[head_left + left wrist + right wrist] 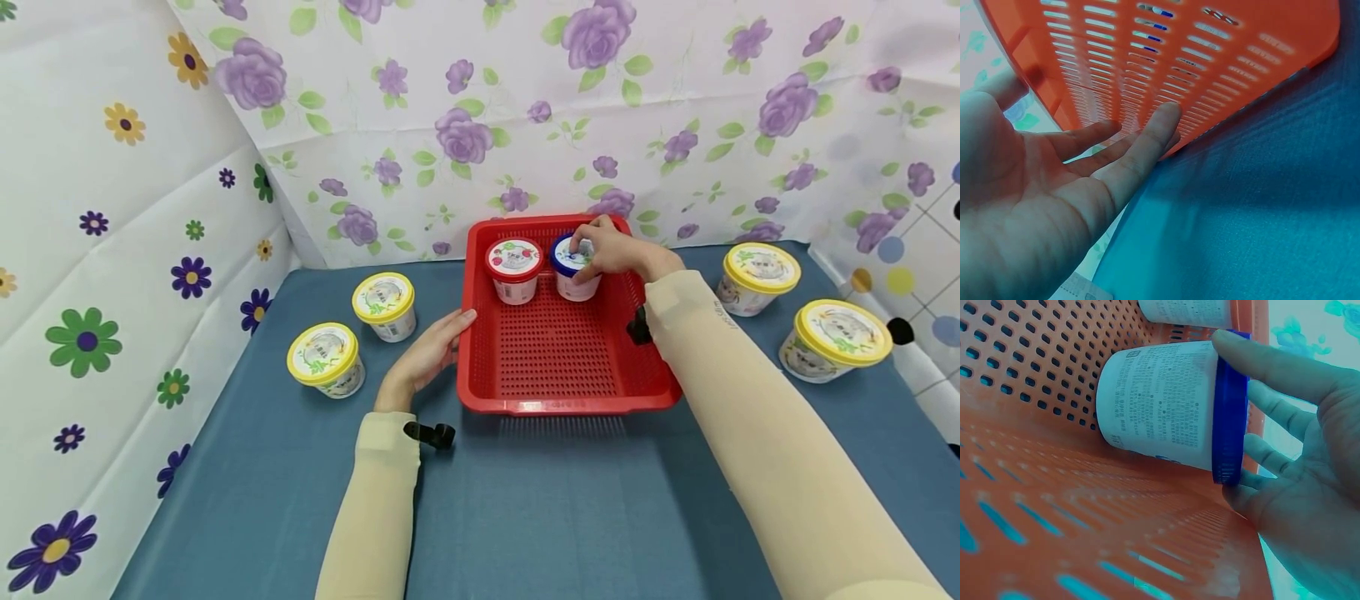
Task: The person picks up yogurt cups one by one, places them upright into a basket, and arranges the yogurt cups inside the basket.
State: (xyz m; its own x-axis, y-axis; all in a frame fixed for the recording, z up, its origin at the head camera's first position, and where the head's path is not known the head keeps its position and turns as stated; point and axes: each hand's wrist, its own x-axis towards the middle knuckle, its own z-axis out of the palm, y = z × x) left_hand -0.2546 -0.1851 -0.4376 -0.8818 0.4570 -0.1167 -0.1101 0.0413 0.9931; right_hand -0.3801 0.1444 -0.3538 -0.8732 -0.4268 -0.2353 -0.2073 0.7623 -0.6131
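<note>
A red plastic basket stands on the blue tabletop. My left hand holds its left rim, thumb over the edge and fingers along the slotted outer wall. Inside, near the back, a white tub with a blue lid stands upright. From above, my right hand grips this tub by its lid, thumb and fingers on opposite sides of the blue rim. To its left in the basket stands a tub with a red lid, a small gap between them.
Two tubs with yellow lids, one nearer and one farther, stand left of the basket. Two more yellow-lidded tubs, a back one and a front one, stand to the right. Behind the table hangs a flowered cloth.
</note>
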